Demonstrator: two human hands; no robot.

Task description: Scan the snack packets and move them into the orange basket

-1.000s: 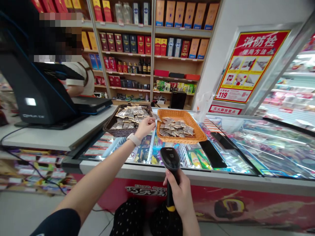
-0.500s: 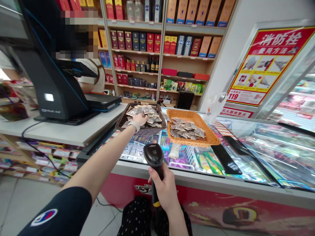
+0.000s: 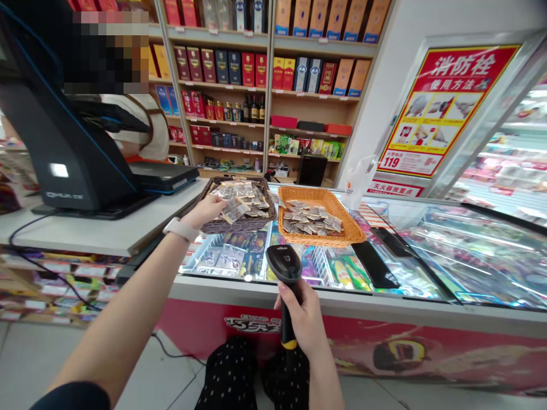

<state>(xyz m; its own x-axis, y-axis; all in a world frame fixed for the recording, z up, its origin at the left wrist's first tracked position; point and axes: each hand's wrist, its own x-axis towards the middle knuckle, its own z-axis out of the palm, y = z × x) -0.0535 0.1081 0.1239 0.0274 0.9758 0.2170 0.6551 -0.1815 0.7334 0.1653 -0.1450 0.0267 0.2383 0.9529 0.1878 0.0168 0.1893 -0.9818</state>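
Note:
My left hand (image 3: 205, 210) is closed on the edge of a small clear packet (image 3: 235, 209), held just over the near side of a dark brown wicker basket (image 3: 239, 226). Several similar packets (image 3: 257, 197) are heaped in that basket; their contents are too small to make out. In my right hand (image 3: 305, 313) is a black handheld barcode scanner (image 3: 284, 265), gripped round its handle with the head up, in front of the freezer. Beside the dark basket, an orange wicker basket (image 3: 356, 230) holds more of these packets.
Both baskets stand on a glass-topped freezer (image 3: 431, 285) with packaged goods inside. Two flat black objects (image 3: 376, 265) lie right of the orange basket. At left, a black checkout machine (image 3: 85, 148) stands on a white counter (image 3: 106, 233), a person (image 3: 141, 125) behind it.
My left hand has drawn back toward me from the heap, and a packet now shows in its fingers. The scanner in my right hand sits slightly farther right in view.

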